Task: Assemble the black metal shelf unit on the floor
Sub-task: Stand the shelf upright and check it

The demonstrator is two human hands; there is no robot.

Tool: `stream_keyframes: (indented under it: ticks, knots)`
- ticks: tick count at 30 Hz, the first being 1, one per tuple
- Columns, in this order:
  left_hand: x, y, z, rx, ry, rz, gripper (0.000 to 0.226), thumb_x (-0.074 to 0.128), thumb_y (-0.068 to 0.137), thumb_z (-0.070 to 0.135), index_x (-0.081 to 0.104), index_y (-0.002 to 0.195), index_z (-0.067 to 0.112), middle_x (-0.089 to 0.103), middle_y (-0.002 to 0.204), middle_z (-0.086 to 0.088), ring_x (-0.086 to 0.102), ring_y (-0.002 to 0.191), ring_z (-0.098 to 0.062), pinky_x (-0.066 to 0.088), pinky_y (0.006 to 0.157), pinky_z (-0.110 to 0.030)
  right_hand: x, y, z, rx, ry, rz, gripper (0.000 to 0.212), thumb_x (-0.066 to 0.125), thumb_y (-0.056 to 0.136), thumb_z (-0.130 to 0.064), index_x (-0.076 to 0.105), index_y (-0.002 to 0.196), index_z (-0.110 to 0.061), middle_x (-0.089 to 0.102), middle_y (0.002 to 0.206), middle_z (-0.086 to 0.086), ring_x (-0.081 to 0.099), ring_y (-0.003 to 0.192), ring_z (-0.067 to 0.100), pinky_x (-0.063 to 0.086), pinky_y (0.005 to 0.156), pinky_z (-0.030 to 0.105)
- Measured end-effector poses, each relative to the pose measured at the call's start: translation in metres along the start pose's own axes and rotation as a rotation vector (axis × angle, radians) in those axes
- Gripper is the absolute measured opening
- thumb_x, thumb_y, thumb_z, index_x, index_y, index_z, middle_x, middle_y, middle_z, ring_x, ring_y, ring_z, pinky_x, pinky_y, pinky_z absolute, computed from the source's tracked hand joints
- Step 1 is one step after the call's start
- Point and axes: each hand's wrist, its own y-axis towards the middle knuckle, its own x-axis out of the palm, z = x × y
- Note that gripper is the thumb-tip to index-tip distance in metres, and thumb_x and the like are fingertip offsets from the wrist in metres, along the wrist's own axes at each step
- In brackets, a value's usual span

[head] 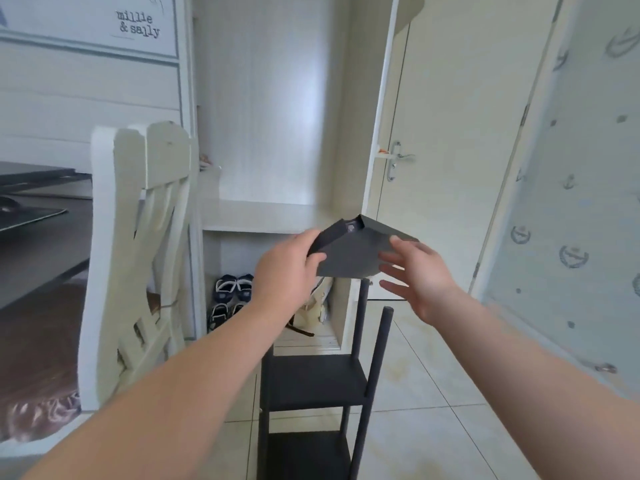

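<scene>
Left hand [287, 268] grips one edge and right hand [420, 275], fingers straight, steadies the other of a flat black metal shelf panel [349, 252] just above the black metal post frame [311, 379] on the floor [433, 393], where two tiers look fitted, this one not yet.

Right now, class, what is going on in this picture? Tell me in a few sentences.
A person is building a black shelf unit on the floor. The left hand grips a loose panel, tilted above the unit; the right hand lies open against its other side. Two shelves are fitted; the panel is not yet on the posts.
</scene>
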Motion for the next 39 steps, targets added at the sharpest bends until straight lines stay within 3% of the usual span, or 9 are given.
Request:
stream_keyframes:
  ticks: [8, 14, 17, 20, 24, 26, 31, 34, 39]
  knots:
    - [0.024, 0.006, -0.078, -0.427, -0.543, 0.047, 0.043, 0.058, 0.095, 0.022, 0.063, 0.085, 0.064, 0.067, 0.09, 0.04, 0.066, 0.089, 0.01, 0.055, 0.076, -0.024, 0.004, 0.065, 0.066, -0.162, -0.281, 0.215, 0.054, 0.062, 0.098, -0.034, 0.044, 0.148, -0.023, 0.047, 0.15, -0.002, 0.047, 0.134, 0.021, 0.036, 0.102, 0.034]
    - [0.048, -0.004, -0.127, -0.684, -0.848, 0.112, 0.021, 0.059, 0.099, 0.018, 0.073, 0.107, 0.032, 0.076, 0.101, 0.014, 0.073, 0.095, -0.012, 0.059, 0.077, -0.027, 0.004, 0.11, 0.112, -0.131, -0.273, 0.238, 0.074, 0.061, 0.098, -0.039, 0.021, 0.16, -0.029, 0.028, 0.164, -0.006, 0.031, 0.149, 0.02, 0.031, 0.118, 0.044]
    - [0.053, -0.002, -0.137, -0.731, -0.92, 0.053, 0.02, 0.057, 0.1, 0.016, 0.072, 0.111, 0.023, 0.076, 0.105, 0.008, 0.074, 0.096, -0.015, 0.06, 0.075, -0.026, 0.004, 0.124, 0.124, -0.131, -0.145, 0.207, 0.071, 0.063, 0.097, -0.041, 0.029, 0.158, -0.029, 0.05, 0.147, -0.009, 0.047, 0.138, 0.019, 0.038, 0.113, 0.045]
    - [0.059, 0.003, -0.142, -0.77, -0.933, 0.019, 0.018, 0.056, 0.101, 0.015, 0.071, 0.109, 0.022, 0.077, 0.103, 0.006, 0.074, 0.093, -0.015, 0.059, 0.066, -0.021, 0.004, 0.131, 0.13, -0.177, -0.095, 0.194, 0.055, 0.067, 0.096, -0.029, 0.049, 0.148, -0.019, 0.072, 0.105, -0.015, 0.066, 0.112, 0.015, 0.05, 0.102, 0.039]
    - [0.069, 0.006, -0.147, -0.848, -0.962, 0.082, 0.014, 0.061, 0.099, 0.014, 0.069, 0.11, 0.015, 0.076, 0.107, -0.002, 0.075, 0.092, -0.018, 0.059, 0.064, -0.024, 0.002, 0.141, 0.132, -0.167, -0.061, 0.212, 0.022, 0.076, 0.09, -0.023, 0.065, 0.11, -0.027, 0.071, 0.073, -0.023, 0.069, 0.097, 0.015, 0.052, 0.093, 0.035]
    - [0.076, 0.008, -0.151, -0.879, -0.932, 0.136, 0.011, 0.065, 0.096, 0.016, 0.064, 0.107, 0.016, 0.073, 0.107, -0.005, 0.075, 0.087, -0.017, 0.059, 0.063, -0.024, -0.002, 0.144, 0.135, -0.146, -0.059, 0.201, 0.019, 0.079, 0.087, -0.027, 0.064, 0.097, -0.031, 0.072, 0.078, -0.02, 0.067, 0.102, 0.015, 0.049, 0.102, 0.041]
    - [0.089, 0.008, -0.155, -0.929, -0.874, 0.133, 0.02, 0.069, 0.094, 0.023, 0.061, 0.107, 0.01, 0.072, 0.107, -0.007, 0.074, 0.091, -0.02, 0.061, 0.066, -0.03, -0.014, 0.144, 0.138, -0.034, 0.042, 0.17, 0.07, 0.084, 0.081, -0.031, 0.048, 0.141, -0.024, 0.071, 0.113, -0.003, 0.062, 0.115, 0.023, 0.042, 0.095, 0.036]
    - [0.092, 0.006, -0.153, -0.918, -0.874, 0.097, 0.014, 0.068, 0.095, 0.023, 0.065, 0.104, 0.013, 0.074, 0.104, -0.004, 0.074, 0.09, -0.02, 0.061, 0.064, -0.028, -0.02, 0.145, 0.139, -0.033, -0.014, 0.163, 0.055, 0.082, 0.082, -0.03, 0.06, 0.131, -0.023, 0.071, 0.11, -0.004, 0.064, 0.112, 0.02, 0.04, 0.091, 0.034]
    - [0.097, 0.003, -0.152, -0.909, -0.848, 0.028, 0.02, 0.069, 0.093, 0.03, 0.062, 0.109, 0.021, 0.069, 0.109, 0.003, 0.071, 0.094, -0.018, 0.058, 0.087, -0.039, -0.02, 0.145, 0.145, -0.04, -0.062, 0.204, 0.05, 0.083, 0.079, -0.044, 0.06, 0.119, -0.024, 0.065, 0.106, -0.011, 0.06, 0.099, 0.007, 0.038, 0.071, 0.022]
